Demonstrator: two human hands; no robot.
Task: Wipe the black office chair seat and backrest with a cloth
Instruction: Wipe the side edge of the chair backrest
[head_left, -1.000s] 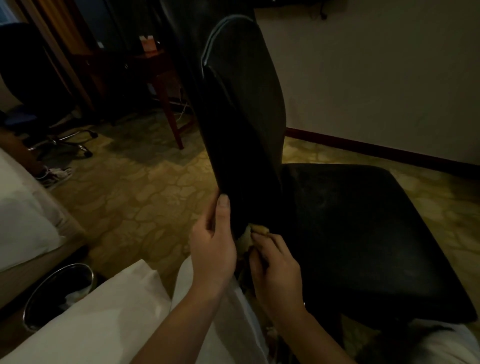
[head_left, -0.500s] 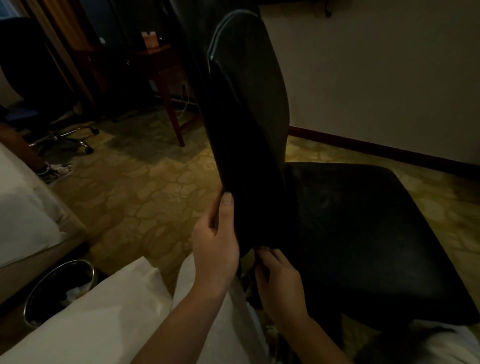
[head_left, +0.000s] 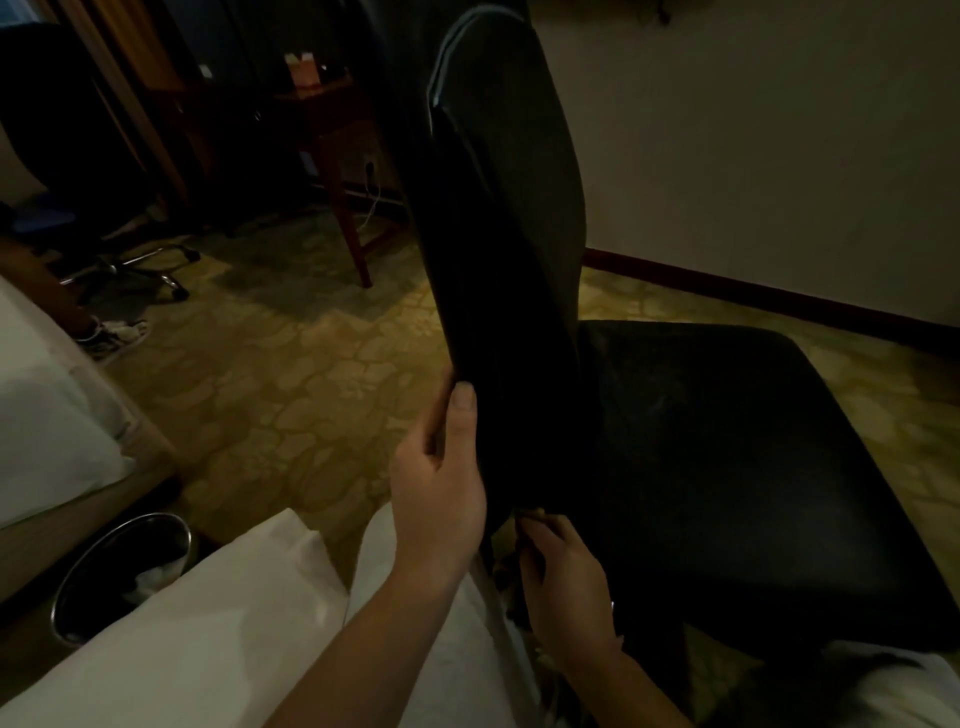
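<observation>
The right hand (head_left: 566, 582) sits low where the backrest (head_left: 498, 234) meets the seat (head_left: 727, 441), fingers curled. The cloth (head_left: 532, 514) is almost wholly hidden under them. Only a pale sliver shows, so it seems pinched there. The left hand (head_left: 439, 499) clasps the backrest's near edge, thumb lying up along it. The chair's base is out of sight. A second ago the cloth showed as a pale wad; the right hand has since slid lower.
</observation>
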